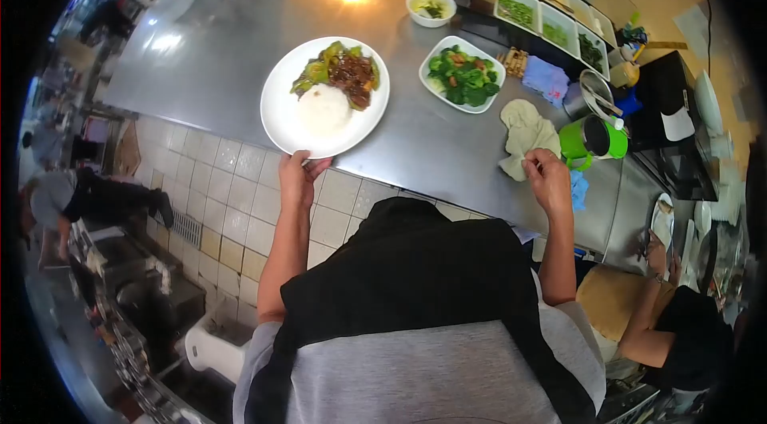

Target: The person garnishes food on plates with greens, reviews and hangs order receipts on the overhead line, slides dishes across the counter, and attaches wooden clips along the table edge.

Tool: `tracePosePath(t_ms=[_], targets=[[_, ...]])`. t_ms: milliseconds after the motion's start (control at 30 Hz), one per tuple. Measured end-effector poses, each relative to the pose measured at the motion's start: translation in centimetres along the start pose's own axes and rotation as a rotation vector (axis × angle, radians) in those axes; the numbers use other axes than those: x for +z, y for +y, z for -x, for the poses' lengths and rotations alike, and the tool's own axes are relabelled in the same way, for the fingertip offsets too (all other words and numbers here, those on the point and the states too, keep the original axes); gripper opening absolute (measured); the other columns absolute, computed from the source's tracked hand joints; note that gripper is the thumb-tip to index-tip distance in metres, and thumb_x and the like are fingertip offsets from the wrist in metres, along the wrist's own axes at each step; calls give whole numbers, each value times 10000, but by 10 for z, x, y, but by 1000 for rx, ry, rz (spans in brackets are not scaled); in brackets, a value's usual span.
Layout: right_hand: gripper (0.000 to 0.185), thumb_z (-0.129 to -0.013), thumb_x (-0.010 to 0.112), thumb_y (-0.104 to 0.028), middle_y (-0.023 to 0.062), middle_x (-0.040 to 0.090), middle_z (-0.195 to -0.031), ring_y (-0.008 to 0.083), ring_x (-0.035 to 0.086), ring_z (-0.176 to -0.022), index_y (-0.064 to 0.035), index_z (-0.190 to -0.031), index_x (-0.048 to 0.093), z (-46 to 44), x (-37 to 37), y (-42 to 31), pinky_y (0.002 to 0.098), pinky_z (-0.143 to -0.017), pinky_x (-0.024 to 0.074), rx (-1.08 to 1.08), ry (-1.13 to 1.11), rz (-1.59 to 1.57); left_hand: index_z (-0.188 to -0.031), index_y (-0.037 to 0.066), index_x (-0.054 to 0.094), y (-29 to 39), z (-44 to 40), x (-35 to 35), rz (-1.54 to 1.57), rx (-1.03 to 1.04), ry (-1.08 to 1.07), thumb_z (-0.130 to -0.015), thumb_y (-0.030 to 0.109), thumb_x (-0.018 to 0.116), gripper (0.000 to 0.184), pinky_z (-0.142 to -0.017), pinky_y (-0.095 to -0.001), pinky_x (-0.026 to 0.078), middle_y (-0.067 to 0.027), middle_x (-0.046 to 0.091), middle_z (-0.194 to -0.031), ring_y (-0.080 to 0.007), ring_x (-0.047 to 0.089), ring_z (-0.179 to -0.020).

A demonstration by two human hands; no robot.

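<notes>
My left hand (pixel 300 174) grips the near rim of a round white plate (pixel 278 108), thumb on top. The plate carries a mound of white rice (pixel 323 111) and a dark saucy dish with green pieces (pixel 351 74), and it is at the counter's near edge. My right hand (pixel 548 176) has its fingers pinched at the lower edge of a crumpled pale cloth (pixel 523 130) on the counter. Between the two hands, farther back, stands a squarish white dish of broccoli (pixel 463 76).
On the steel counter (pixel 216 48) stand a small white bowl (pixel 431 8), a green jug (pixel 577 140) beside the cloth, and a blue folded cloth (pixel 546 79). Ingredient trays (pixel 555 32) line the back right. Another person (pixel 659 324) works at right; one more (pixel 60 192) is at left.
</notes>
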State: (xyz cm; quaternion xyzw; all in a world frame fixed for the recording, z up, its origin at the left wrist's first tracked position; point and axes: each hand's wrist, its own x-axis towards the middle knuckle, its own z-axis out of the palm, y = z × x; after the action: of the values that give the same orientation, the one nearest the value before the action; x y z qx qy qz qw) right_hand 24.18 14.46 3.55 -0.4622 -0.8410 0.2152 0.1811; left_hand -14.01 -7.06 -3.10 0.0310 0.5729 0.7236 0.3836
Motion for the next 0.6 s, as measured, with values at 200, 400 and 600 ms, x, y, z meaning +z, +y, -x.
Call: tracePosePath(t_ms=[200,400,600], targets=[[105,-788,636,-101,102,555,-720,193,556,-620,-12,-782,580,-31,81,-74,305,-583,454,-145,17,-397,-1299,-24,267,-2,48,-29,-7,-63,25,-810,24,423,516,-616,-340,588,-219,550,-1069,-309,655,-741],[106,-768,633,-91,112,552,-785,227,575,-641,-26,-766,550,-68,155,-141,329,-584,465,-158,142,-429,-1346,39,203,-11,76,-39,64,-91,-9,-818,3,404,566,-656,-353,588,-216,518,-1126,-300,654,-790],[185,-736,646,-105,131,564,-838,290,571,-712,-29,-843,516,-73,162,-165,387,-664,466,-212,75,-223,-1272,7,286,-6,85,-31,65,-84,-29,-843,8,415,449,-710,-350,580,-193,555,-1068,-275,650,-810]])
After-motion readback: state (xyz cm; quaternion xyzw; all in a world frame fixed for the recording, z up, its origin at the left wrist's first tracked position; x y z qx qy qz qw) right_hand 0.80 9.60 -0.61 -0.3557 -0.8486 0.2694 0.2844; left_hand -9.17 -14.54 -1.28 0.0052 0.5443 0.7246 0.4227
